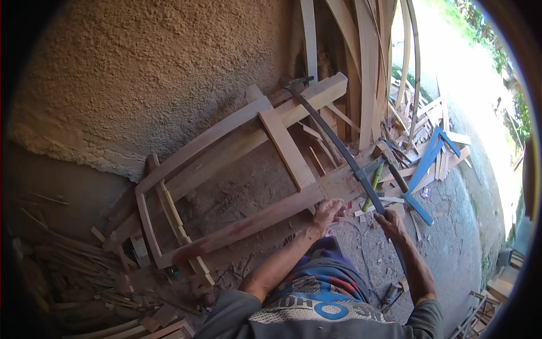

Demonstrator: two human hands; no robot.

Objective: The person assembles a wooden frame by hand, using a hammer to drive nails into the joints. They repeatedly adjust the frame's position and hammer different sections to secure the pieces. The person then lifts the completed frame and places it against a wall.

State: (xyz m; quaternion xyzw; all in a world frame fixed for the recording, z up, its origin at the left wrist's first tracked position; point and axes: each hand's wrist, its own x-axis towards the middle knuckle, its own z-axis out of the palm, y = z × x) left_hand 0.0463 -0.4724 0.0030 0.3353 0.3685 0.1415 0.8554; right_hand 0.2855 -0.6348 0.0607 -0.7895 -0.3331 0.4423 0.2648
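Note:
A long dark metal bar clamp (333, 134) lies slantwise across the right end of a wooden frame's supports. My right hand (390, 222) is wrapped round the near end of its bar. The clamp's far jaw (299, 83) sits by a thick timber beam (322, 93), and its sliding jaw (370, 166) is beside a wood block. The four-sided wooden frame (237, 227), with one curved long side, rests on timber supports to the left. Close to the frame's near right corner, my left hand (329, 213) is held with loosely bent fingers, apparently holding nothing.
Blue metal clamps (426, 161) stand at the right among wood offcuts (437, 110). Tall boards (367, 68) lean against the rough wall (164, 62). Scrap strips (68, 248) pile up at lower left. A cable (364, 243) trails over the floor near my legs.

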